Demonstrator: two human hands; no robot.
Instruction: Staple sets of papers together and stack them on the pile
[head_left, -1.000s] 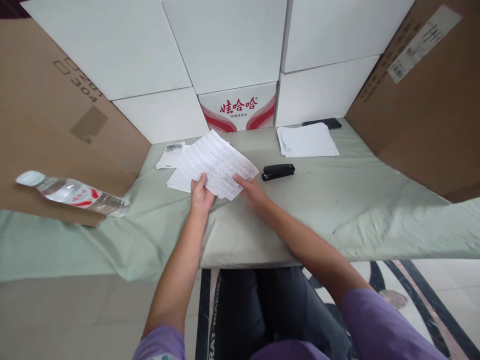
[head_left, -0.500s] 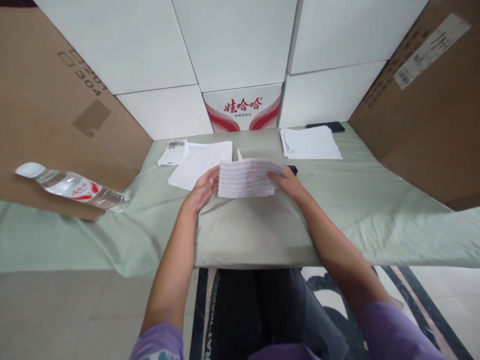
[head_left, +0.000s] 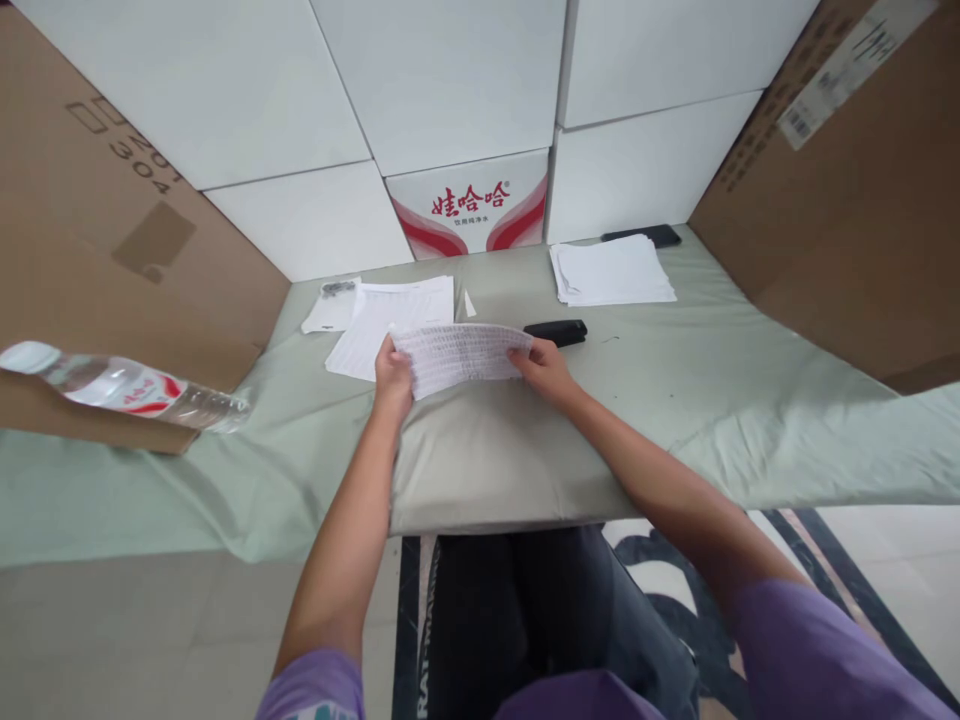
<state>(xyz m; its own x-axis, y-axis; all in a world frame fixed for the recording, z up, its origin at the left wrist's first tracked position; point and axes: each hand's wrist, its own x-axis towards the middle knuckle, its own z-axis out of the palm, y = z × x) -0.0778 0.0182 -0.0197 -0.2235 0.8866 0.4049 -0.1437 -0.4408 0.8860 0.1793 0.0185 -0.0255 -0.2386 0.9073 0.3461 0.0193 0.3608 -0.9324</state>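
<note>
Both hands have a closed grip on one small sheaf of printed sheets [head_left: 463, 355]: the left hand [head_left: 392, 378] pinches its left end, thumb on top, and the right hand [head_left: 546, 366] pinches its right end. The sheaf is held just above the bench [head_left: 675, 400], straight out in front of the person, with its long axis running left to right and its printed face tilted back toward the person. The lines of print run along that same long axis. Whether its lower edge touches the green cloth cannot be told.

Just behind the left hand lies a loose printed page [head_left: 390, 310] flat on the cloth, with a smaller slip of paper [head_left: 328, 310] beside it on the left. A black stapler [head_left: 556, 331] lies just behind the right hand, its length also left to right. Farther back on the right is a neat stack of white paper [head_left: 611, 271], and a dark phone [head_left: 642, 236] at its far edge. Well off to the left a clear water bottle [head_left: 120, 385] lies on its side against a brown carton [head_left: 112, 230]. White boxes [head_left: 450, 80] wall the back.
</note>
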